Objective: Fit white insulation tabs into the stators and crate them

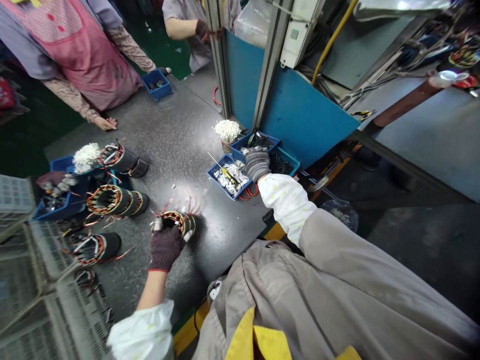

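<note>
My left hand, in a dark maroon glove with pale fingertips, grips a motor stator with copper windings. The stator lies on its side on the grey table, and thin reddish wires stick up from it, blurred. My right hand, in a grey striped glove, is at a blue bin of dark pieces. Its fingers are curled together, and what they hold, if anything, I cannot make out. Just left of that hand, a smaller blue tray holds white scraps and a yellow-handled tool.
More stators stand along the table's left side, near blue bins and a white bundle. Another white bundle stands by a metal post. A co-worker in a pink apron is across the table; another person is behind.
</note>
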{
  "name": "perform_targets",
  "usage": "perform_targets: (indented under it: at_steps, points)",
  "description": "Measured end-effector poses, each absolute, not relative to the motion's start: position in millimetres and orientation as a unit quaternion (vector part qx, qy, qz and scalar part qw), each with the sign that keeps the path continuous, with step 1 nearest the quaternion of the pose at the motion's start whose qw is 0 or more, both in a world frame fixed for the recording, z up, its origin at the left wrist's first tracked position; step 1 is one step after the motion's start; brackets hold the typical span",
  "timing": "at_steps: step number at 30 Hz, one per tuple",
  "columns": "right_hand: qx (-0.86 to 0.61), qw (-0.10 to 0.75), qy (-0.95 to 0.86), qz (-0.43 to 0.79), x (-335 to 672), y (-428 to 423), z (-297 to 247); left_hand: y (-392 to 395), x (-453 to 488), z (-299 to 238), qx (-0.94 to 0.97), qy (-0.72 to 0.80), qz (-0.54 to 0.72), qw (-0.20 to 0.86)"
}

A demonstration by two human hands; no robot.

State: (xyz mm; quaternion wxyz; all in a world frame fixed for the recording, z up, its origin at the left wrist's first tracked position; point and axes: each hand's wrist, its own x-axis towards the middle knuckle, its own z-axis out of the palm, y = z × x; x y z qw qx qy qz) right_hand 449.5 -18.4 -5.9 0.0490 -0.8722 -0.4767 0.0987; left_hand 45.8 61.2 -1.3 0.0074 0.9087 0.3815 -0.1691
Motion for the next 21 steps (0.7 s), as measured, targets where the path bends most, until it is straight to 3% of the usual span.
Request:
perform_targets:
  at_steps: [3, 14, 21]
  points:
    - [-0.862, 0.016, -0.485, 0.146, 460.3, -22.9, -20.7, 49.5, 29.8, 14.4, 0.919, 0.336, -0.202, 0.034]
    - [-0.878, 0.018, -0.461, 0.129, 447.2, -68.5, -34.9, 11.5, 52.6, -3.9, 0.832, 0.523, -0.165, 0.08]
    - [-0.885, 0.109, -0.448, 0.071, 450.9, -84.8, -30.6, 9.9, 43.9, -1.5, 0.853, 0.491, -0.147, 0.097]
